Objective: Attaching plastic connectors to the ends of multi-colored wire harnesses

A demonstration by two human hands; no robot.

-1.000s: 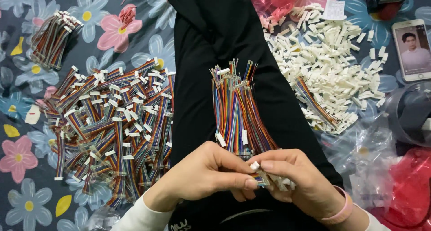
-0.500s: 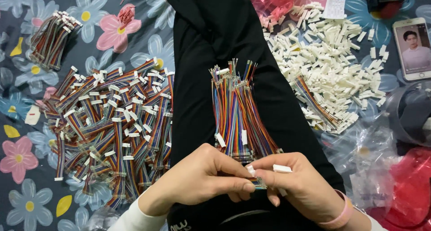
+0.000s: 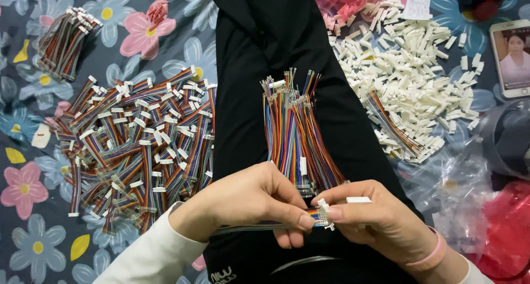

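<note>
My left hand (image 3: pixel 248 204) pinches a flat multicoloured ribbon cable (image 3: pixel 259 225) near its end, and the cable runs back under my wrist. My right hand (image 3: pixel 381 220) holds a small white plastic connector (image 3: pixel 323 213) against the cable's tip, fingertips of both hands meeting there. A second white connector (image 3: pixel 359 199) sits on top of my right fingers. Just above my hands a bundle of bare-ended coloured cables (image 3: pixel 298 135) lies on the black cloth (image 3: pixel 259 57).
A big heap of finished cables with white connectors (image 3: pixel 138 151) lies left on the flowered cloth, a smaller bundle (image 3: pixel 66 41) at far left top. A pile of loose white connectors (image 3: pixel 408 68) lies right, with a phone (image 3: pixel 510 55) and clear plastic bags (image 3: pixel 458 190).
My left hand has drawn the cable out sideways to the left. The white connector now sits at the cable's tip between the fingertips of both hands.
</note>
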